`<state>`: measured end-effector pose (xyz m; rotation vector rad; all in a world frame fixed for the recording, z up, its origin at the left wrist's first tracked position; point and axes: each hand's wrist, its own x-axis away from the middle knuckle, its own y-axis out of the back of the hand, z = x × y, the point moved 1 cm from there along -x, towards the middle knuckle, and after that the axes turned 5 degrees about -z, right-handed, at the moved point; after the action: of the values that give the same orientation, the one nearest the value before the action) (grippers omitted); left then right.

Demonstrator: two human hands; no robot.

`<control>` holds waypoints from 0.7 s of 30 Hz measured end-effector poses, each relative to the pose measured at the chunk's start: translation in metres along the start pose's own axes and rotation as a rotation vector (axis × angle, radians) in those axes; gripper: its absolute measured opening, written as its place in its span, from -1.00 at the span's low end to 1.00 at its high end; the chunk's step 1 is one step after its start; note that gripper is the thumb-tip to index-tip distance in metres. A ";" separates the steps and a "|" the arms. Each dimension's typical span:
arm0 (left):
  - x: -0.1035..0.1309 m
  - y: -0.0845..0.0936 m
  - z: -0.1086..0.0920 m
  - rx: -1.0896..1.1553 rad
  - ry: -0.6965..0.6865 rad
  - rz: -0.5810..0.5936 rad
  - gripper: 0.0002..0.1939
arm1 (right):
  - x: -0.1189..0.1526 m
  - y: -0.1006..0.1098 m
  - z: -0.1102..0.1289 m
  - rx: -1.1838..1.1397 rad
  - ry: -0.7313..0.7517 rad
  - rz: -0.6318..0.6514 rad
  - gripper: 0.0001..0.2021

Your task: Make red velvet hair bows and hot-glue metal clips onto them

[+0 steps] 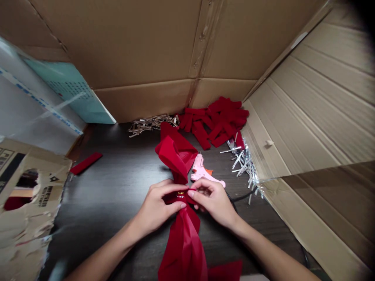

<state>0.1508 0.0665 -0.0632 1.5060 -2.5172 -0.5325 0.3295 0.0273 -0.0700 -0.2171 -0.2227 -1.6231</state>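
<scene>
A large red fabric bow (190, 246) stretches up and down the middle of the dark table, gathered at its centre. Gold and silver bits show at that gathered centre. My left hand (159, 203) grips the gathered part from the left, its thumb below and its fingers above. From the right, my right hand (209, 197) pinches a short red strip (191, 197) between thumb and fingers beside the centre. A pink glue gun (202, 169) lies just beyond my right hand, its nozzle pointing away.
Red fabric strips (219, 121) are piled at the back, beside metal clips (152, 123). Silver twist ties (246, 164) lie at the right. One red strip (86, 163) rests at the left. Cardboard walls (140, 47) enclose the back and right. A black cord runs beside my right hand.
</scene>
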 end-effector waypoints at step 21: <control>0.011 -0.012 0.002 -0.120 -0.175 -0.026 -0.53 | 0.002 -0.007 -0.010 -0.151 -0.025 0.075 -0.73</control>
<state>0.1545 0.0523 -0.0696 1.5109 -2.5417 -0.8380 0.3225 0.0228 -0.0789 -0.3574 -0.1100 -1.5644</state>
